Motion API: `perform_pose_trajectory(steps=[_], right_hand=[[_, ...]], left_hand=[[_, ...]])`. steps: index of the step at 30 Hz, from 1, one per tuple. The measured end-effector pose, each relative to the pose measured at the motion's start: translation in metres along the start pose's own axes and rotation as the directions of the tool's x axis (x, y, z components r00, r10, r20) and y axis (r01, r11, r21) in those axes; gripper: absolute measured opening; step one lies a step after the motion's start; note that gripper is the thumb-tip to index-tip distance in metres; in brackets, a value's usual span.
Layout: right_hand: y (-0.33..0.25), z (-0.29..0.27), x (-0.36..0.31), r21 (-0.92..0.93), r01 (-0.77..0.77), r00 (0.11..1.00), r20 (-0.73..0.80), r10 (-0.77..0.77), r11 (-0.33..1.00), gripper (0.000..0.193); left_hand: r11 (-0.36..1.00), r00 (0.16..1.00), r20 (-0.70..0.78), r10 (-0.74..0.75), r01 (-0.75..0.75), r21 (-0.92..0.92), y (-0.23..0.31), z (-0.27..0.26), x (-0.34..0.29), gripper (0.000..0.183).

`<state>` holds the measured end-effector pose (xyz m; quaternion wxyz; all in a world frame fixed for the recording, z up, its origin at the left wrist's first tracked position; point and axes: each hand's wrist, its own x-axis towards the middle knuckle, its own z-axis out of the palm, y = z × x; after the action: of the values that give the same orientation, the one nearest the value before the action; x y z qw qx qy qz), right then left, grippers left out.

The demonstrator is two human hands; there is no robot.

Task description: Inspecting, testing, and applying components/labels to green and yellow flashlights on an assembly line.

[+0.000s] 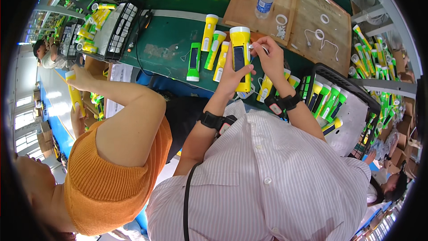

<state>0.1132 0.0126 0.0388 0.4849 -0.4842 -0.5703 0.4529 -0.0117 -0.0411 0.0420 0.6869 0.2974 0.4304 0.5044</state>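
My left hand [230, 76] is closed around a yellow flashlight [240, 36] with a white head and a dark solar panel on its side. The flashlight stands head-up, pointing away from me. Beside its head, my right hand [273, 58] is closed in a pinch on a small white cable [265, 50]; its end close to the flashlight is partly hidden by the fingers. Left of my hands lie a yellow flashlight [208, 33], a green-and-yellow one [215, 50] and a green one [193, 62] with a dark panel. Another yellow flashlight [265, 90] lies under my right wrist.
On the wooden tray [243, 6] stand a water bottle [265, 1] and white rings; a coiled white cable [319, 35] lies on its right part. Black baskets of flashlights flank me, left basket [117, 47] and right basket [372, 102]. A co-worker in orange [116, 174] sits close on my left.
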Motion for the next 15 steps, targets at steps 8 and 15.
perform_pose_trajectory(steps=[8, 15], right_hand=[[-0.006, -0.0053, 0.0024, -0.076, -0.01, 0.998, 0.063, 0.015, 0.997, 0.011], [-0.009, -0.0016, 0.0014, -0.124, 0.04, 0.994, 0.102, -0.027, 0.991, 0.011]], left_hand=[[0.998, 0.999, 0.014, -0.04, 0.041, -0.045, -0.0023, -0.0034, -0.0003, 0.089], [0.999, 0.999, 0.005, -0.041, 0.041, 0.001, -0.0028, -0.0019, -0.0029, 0.083]])
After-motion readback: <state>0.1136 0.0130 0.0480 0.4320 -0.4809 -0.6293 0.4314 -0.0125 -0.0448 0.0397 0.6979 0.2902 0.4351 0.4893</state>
